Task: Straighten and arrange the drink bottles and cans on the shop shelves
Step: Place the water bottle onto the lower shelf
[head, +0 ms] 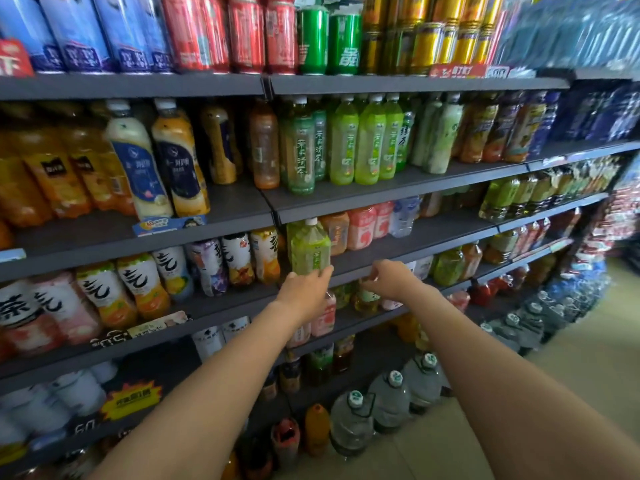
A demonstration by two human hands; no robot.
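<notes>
Head view: shelf (374, 261) w/ drink rows, third tier down. Green tea bottle (309, 249) stands at front edge, long axis vertical, cap up, label facing out. Left hand (304, 289) is nearer: directly below bottle, fingers curled round its base, holding it. Right hand (389, 278) just beside, to the right, fingers loosely curled, holding nothing visible.
</notes>
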